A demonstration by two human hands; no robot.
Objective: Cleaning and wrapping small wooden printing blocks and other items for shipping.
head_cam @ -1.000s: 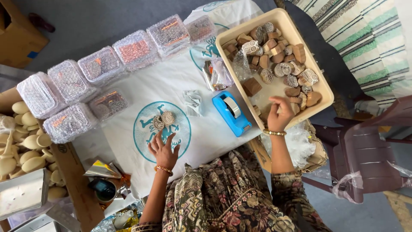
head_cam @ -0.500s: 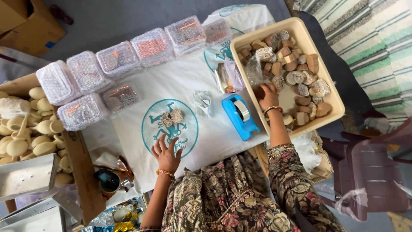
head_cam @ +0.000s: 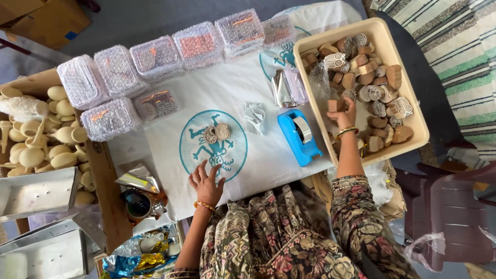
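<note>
Right hand [head_cam: 345, 114] is closed on a brown wooden block [head_cam: 335, 105], lifted just above the floor of the beige tray [head_cam: 419, 111]; half a second ago the same hand was down among the blocks at the tray's near-left corner, and a second ago it was at the tray's near edge, so this reads as a pick just made, block clear of the pile. Left hand [head_cam: 206, 183] lies flat and spread on the white cloth [head_cam: 170, 103], holding nothing, much where it was before, just below the teal round print [head_cam: 194, 150]. Two round carved stamps [head_cam: 216, 133] lie side by side on that print, just past the left fingertips, not touching them. Between the tray and the print: blue tape dispenser [head_cam: 299, 135], hard against the tray's left wall, plus a crumpled scrap of plastic [head_cam: 254, 117]; both sit in the straight line from block to stamps. Bubble-wrapped packs [head_cam: 155, 57] line the far edge of the counter, two more nearer. Cream spoon-like pieces [head_cam: 46, 139] fill a box at left.
</note>
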